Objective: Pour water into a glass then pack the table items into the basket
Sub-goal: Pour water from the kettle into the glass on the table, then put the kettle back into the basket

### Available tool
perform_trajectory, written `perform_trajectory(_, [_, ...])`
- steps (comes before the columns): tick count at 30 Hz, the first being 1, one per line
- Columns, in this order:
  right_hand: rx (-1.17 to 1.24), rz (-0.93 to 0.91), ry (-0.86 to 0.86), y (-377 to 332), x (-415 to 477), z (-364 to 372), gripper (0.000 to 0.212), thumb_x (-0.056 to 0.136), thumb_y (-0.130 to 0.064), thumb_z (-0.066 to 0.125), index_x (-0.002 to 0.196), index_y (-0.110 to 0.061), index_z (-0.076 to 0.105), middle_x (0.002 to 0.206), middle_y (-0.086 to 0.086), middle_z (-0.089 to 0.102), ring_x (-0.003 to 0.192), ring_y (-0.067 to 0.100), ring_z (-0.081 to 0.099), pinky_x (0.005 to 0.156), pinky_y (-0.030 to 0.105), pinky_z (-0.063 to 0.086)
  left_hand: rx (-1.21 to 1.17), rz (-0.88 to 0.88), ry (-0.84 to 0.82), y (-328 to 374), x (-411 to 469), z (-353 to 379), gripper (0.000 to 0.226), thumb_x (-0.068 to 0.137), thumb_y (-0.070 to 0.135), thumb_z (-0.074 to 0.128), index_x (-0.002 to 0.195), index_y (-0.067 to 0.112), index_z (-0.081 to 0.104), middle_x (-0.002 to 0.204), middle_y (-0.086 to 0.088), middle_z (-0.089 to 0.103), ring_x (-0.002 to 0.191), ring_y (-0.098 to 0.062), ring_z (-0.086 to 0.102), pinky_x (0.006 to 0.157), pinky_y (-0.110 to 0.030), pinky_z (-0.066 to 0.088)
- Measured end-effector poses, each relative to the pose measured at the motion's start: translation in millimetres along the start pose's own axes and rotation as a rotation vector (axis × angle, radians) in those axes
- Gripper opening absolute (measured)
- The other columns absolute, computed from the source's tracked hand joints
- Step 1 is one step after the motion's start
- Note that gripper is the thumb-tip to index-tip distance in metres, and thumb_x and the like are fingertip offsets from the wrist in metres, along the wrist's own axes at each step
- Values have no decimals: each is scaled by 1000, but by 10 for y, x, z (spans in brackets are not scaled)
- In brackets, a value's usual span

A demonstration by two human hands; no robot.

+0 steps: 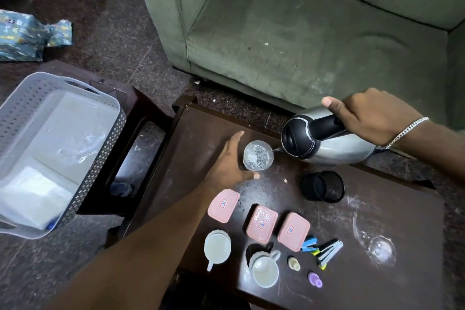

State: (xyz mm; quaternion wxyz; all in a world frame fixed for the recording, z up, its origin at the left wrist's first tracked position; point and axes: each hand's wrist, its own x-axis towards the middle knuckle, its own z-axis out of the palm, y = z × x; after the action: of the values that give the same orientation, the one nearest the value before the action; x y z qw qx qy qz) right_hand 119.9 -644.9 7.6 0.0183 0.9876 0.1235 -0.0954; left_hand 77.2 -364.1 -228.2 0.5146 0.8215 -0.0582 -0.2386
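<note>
Head view shows the pouring step under way: the right hand [375,118], fingers wrapped around the handle, tips the steel kettle [327,143] so its spout feeds the glass [258,155] at the far side of the table [377,209]. The left hand [230,163] lies spread, cupping the glass's left side. Next, I judge, the kettle must be righted before the glass overfills. The basket [15,113] waits at the left on a separate stand, packing not begun. How full the glass is cannot be told.

Left hand [227,161] open, cupped; right hand [370,118] fisted, gripping.
</note>
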Motion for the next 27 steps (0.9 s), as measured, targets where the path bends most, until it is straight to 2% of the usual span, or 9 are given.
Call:
perform_trajectory(3, [76,17,-42,127,15,2,67,101,-62,22,50,-23,43,49,7,47,58,36,52,61,40,45,4,36,17,-19,-25,-180,137,46,61,95,155,47,13,163,7,29,146,-2,30,121,-32,28])
perform_trajectory(5, [107,24,-39,204,22,19,69,101,-61,25,51,-19,47,50,7,50,56,35,52,60,39,43,0,66,10,11,-52,-298,137,44,71,92,154,53,12,160,16,26,146,-3,30,121,-35,30])
perform_trajectory(8, [190,47,-7,267,28,45,67,100,-59,31,47,-21,44,45,-3,46,50,21,49,52,31,33,-21,84,8,98,-105,-470,133,45,71,94,149,65,9,153,29,24,145,-1,29,116,-49,40])
perform_trajectory(11, [252,89,9,288,49,84,72,100,-62,34,47,-14,43,43,5,47,49,22,51,50,31,31,3,114,39,185,-143,-664,134,47,71,93,152,61,10,155,33,24,146,6,27,114,-53,42])
perform_trajectory(16, [347,149,24,209,83,43,81,92,-71,30,52,-2,46,48,18,51,54,33,53,59,39,44,68,159,102,298,-260,-1072,137,49,72,92,158,51,12,164,20,24,150,3,25,114,-53,42])
perform_trajectory(19, [412,173,53,102,122,-10,83,92,-71,30,55,0,51,48,18,56,57,35,58,64,44,48,85,186,135,330,-403,-1373,135,54,69,91,160,42,13,166,16,23,152,4,20,117,-51,37])
perform_trajectory(23, [517,206,96,-143,253,-150,82,92,-70,33,57,-3,62,45,7,62,52,13,59,64,37,46,102,181,191,320,-664,-1818,132,59,63,92,161,39,13,166,17,23,151,6,19,118,-45,35])
perform_trajectory(27, [621,202,145,-472,465,-345,70,96,-65,38,61,-13,69,46,6,65,48,10,62,60,19,43,147,190,252,244,-940,-2253,129,61,64,92,161,40,14,164,27,21,151,8,20,117,-37,35])
